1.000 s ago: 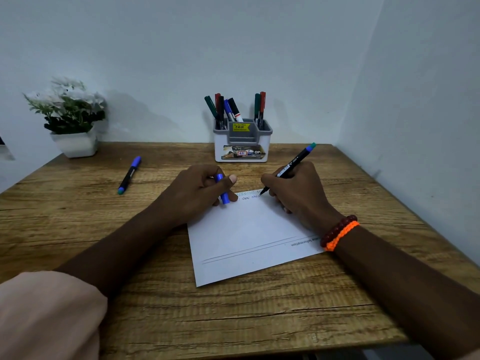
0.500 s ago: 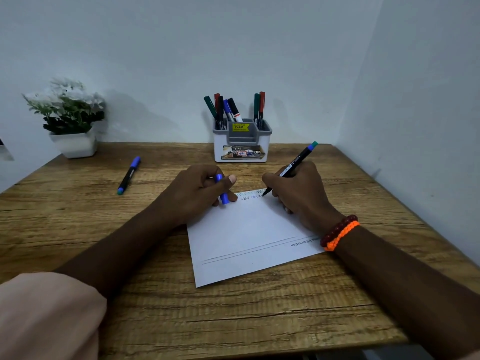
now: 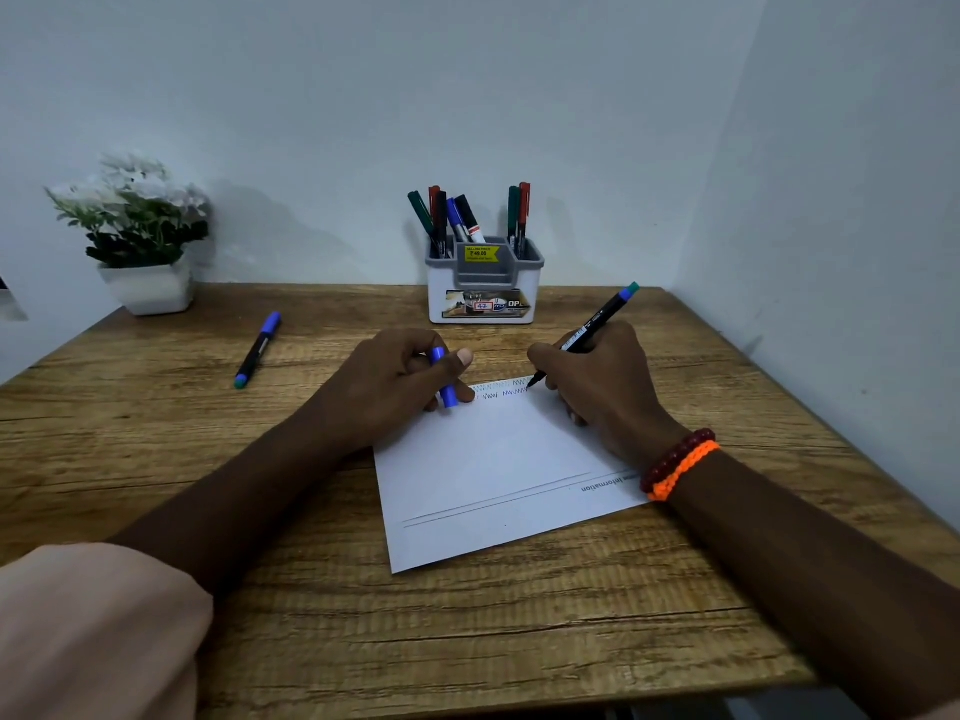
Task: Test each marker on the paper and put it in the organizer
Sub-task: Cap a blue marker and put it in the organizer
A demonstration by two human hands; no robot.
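Wooden table [image 3: 291, 641] fills the lower view, its near edge and both near corners cut off by the frame; a pale sleeve [image 3: 93, 631] cut off at bottom left. One sheet of paper [image 3: 498, 475] lies at centre, slightly skewed, its far left corner hidden under the left hand and its right edge under the right wrist; small printed text near that edge mostly unreadable (only "information" can be made out). One potted plant [image 3: 143, 236] at far left against the wall. One organizer [image 3: 485, 283], white and grey, at the back centre; seven markers stand in it as far as can be counted, five in the left compartment [image 3: 447, 218] and two in the right [image 3: 519, 213], their lower halves hidden by the walls; labels on its front too small to read. Left hand [image 3: 395, 387] rests on the paper's far left corner, fingers curled round one blue cap [image 3: 444, 379]. Right hand [image 3: 602, 387] grips one black marker [image 3: 584, 335] in a writing hold; long axis slants from tip, down-left and touching the paper at the end of a row of zigzag scribbles [image 3: 506, 389], up to its teal end at the far right. One more marker [image 3: 258, 349], capped in blue, lies loose on the table well left of the hands, long axis running near-left to far-right, teal end nearer the viewer.
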